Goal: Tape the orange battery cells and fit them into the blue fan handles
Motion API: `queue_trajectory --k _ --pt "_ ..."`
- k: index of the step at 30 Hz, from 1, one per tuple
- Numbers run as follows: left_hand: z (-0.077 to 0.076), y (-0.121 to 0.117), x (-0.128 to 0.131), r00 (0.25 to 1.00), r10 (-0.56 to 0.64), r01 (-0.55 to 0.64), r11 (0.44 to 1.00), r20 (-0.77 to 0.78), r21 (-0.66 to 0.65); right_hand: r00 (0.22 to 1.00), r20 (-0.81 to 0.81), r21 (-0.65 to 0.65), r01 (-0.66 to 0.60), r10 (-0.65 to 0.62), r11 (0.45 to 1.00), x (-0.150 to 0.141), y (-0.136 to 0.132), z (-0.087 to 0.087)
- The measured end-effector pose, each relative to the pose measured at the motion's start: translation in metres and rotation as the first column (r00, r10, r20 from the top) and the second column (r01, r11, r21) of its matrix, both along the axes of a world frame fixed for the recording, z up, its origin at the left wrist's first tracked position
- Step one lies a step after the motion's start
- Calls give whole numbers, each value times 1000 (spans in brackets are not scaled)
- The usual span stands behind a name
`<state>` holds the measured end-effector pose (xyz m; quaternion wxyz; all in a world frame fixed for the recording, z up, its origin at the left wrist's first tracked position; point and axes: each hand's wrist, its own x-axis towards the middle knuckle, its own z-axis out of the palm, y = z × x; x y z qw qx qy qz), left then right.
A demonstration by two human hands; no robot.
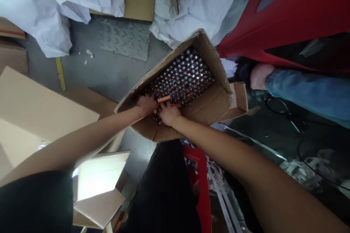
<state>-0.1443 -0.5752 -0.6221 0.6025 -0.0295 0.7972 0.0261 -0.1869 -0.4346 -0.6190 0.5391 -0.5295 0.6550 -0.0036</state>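
Observation:
An open cardboard box sits tilted in front of me, with many cylindrical batteries packed upright and their metal ends showing. Both my hands reach into its near left corner. My left hand is curled down against the batteries by the left wall; its fingertips are in shadow and what they hold is hidden. Close beside it, my right hand has its fingers bent around orange batteries in the corner, partly hidden. One orange battery lies on its side on top, at the right fingertips.
A red plastic stool and another person's leg in jeans are at the right. Another red stool edge is below the box. Crumpled white paper lies beyond. Cardboard boxes stand at left; a cable crosses the floor at right.

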Motion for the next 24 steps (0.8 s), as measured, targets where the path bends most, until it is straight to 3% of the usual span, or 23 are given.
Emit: queue_trajectory --k 3,7,12,19,24 --pt "-8 -12 -5 999 11 -12 999 43 41 999 41 -67 -18 21 998 -7 6 2" --pt "-17 -19 -9 996 0 -7 997 92 74 999 28 34 -25 24 999 -2 1 6" --pt "-13 -26 -10 995 0 -14 988 97 151 999 38 78 15 -18 997 -3 -12 5" --pt "-14 -27 -23 994 -18 5 992 105 125 991 80 223 -127 111 967 -18 -30 -7" --pt "-16 -21 -31 971 35 -54 996 237 76 932 271 130 -283 240 950 -37 -33 -21"
